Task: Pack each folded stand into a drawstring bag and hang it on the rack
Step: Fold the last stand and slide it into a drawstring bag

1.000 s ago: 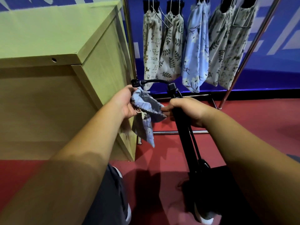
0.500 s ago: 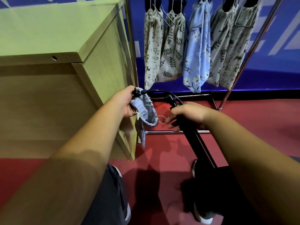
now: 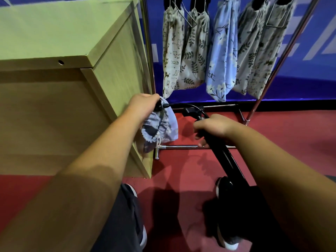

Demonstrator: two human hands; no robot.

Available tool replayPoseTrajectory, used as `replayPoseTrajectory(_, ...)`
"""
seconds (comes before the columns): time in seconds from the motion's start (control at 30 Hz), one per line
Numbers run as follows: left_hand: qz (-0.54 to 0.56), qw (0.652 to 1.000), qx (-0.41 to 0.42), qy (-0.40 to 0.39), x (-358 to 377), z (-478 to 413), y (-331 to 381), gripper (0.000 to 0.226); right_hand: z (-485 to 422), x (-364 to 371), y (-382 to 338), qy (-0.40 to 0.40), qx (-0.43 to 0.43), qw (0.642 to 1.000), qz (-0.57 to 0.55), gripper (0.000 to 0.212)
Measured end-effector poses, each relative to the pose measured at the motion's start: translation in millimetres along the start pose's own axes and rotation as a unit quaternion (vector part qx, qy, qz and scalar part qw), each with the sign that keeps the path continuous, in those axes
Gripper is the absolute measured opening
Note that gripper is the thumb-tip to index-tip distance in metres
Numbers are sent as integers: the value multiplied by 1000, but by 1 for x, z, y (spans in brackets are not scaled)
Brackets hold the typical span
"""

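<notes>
left hand (image 3: 143,104) gripping blue bag (image 3: 161,126), right hand (image 3: 212,126) gripping black stand (image 3: 223,157)

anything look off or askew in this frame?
Nothing spilled or damaged. One oddity: the stand's gooseneck juts sideways from the pole in the right hand over to the left hand, which holds the bunched blue bag. Whether its tip is inside is unclear.

Black folded metal stand (image 3: 221,153): slanted, lower end toward floor, curved top end meeting pale blue patterned fabric drawstring bag (image 3: 163,126). Bag bunched, cord dangling. Chrome tube rack (image 3: 283,57) behind, printed fabric bags (image 3: 192,57) hanging.
</notes>
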State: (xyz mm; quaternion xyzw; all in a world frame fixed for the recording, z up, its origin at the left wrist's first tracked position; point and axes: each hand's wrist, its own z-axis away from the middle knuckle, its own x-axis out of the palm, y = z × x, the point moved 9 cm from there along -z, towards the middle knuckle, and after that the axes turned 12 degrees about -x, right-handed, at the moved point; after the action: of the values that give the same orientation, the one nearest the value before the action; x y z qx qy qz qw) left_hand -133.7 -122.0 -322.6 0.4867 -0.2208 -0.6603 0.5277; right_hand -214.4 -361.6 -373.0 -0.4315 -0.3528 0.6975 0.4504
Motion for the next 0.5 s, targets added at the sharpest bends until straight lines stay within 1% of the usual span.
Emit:
replayPoseTrajectory(0.07,-44,999,22,22,0,2,4,23,0,-1,-2,12,-6,1000,28,11)
replayPoseTrajectory(0.13,-64,997,25,43,-2,2,5,23,0,-1,-4,20,-12,998,50,12)
replayPoseTrajectory(0.2,-66,997,19,47,-4,1,4,19,0,-1,-8,27,-20,997,69,14)
replayPoseTrajectory(0.27,-46,998,3,46,-9,-5,0,14,1,-2,-13,36,-31,994,101,18)
replayPoseTrajectory(0.37,-74,996,16,55,-13,-9,3,24,2,-6,-22,60,-47,984,163,23)
replayPoseTrajectory(0.43,-119,990,40,67,-11,-1,8,22,2,-7,-26,72,-58,982,163,23)
replayPoseTrajectory(0.5,-151,984,55,73,-4,1,8,22,2,-4,-30,64,-72,986,135,22)
